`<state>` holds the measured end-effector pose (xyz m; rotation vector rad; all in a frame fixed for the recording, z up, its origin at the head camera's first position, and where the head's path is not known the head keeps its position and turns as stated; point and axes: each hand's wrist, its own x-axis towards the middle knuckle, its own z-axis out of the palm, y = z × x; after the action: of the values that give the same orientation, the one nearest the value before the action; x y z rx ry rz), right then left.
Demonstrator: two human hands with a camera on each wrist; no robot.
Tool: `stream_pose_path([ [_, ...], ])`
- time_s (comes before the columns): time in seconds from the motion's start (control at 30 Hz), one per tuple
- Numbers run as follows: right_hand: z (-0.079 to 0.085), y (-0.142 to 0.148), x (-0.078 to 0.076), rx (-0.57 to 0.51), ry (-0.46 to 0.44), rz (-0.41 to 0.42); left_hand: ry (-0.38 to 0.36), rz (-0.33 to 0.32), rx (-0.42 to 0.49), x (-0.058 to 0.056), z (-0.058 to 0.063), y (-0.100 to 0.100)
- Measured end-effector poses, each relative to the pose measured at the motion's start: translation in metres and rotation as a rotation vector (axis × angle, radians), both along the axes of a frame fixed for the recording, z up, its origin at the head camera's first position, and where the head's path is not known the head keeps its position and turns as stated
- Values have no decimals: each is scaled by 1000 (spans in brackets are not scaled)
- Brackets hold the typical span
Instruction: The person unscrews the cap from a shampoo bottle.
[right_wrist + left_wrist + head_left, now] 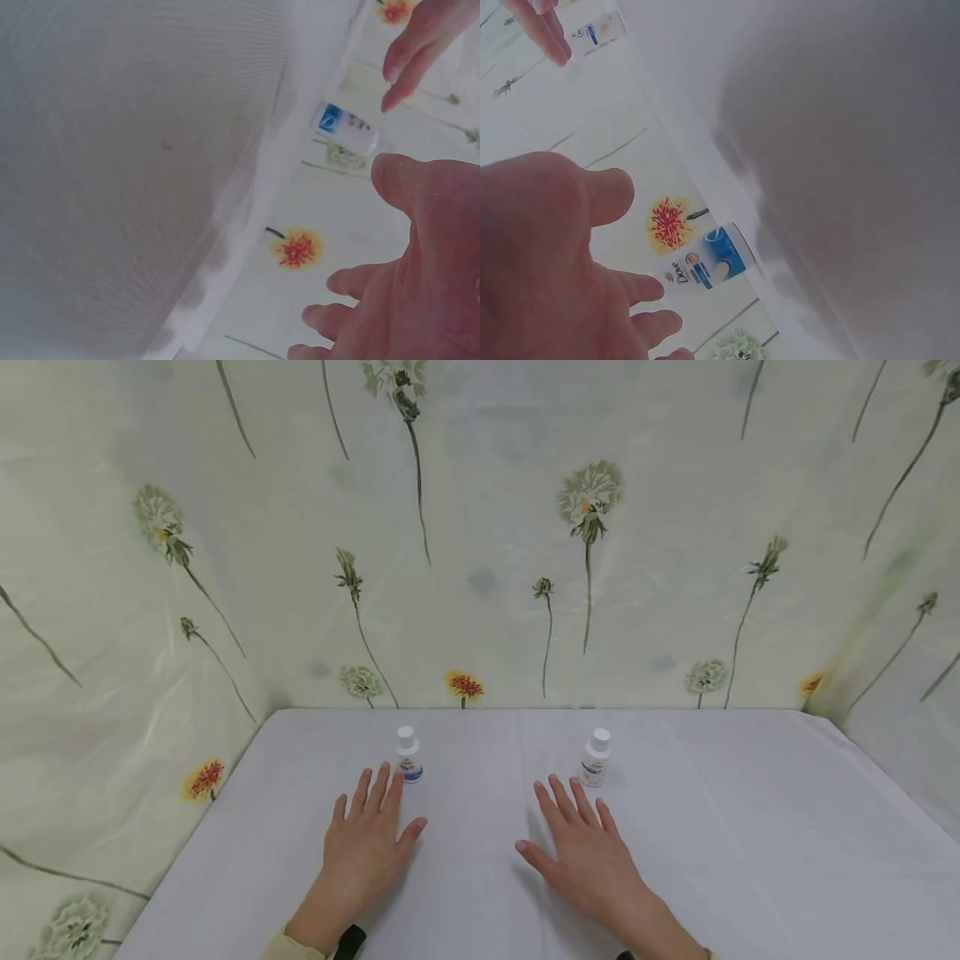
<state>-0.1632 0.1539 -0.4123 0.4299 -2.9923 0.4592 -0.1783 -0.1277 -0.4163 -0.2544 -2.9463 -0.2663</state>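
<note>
Presently we record left bottle and right bottle upright, capped, contents hidden; left hand and right hand extend spread fingers nearby.

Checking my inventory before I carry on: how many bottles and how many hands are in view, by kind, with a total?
Bottles: 2 (left bottle, right bottle)
Hands: 2 (left hand, right hand)
Total: 4

Beige slvs + blk wristbands, L+R
</note>
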Motion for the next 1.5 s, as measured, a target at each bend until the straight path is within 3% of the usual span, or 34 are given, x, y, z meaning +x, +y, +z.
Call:
stream_pose_path([
  [0.4, -6, -13, -12, 15, 14, 39, -40, 47, 11, -9, 1, -15],
  [0.6, -6, -20, -18, 16, 71, 62, -28, 50, 41, -17, 4, -21],
  [1.0, -6, -35, -33, -19, 82, 106, -5, 46, 79, -32, 1, -38],
  [1.5, -10, -48, -55, -231, 43, 190, 152, 14, 267, -46, -1, -47],
])
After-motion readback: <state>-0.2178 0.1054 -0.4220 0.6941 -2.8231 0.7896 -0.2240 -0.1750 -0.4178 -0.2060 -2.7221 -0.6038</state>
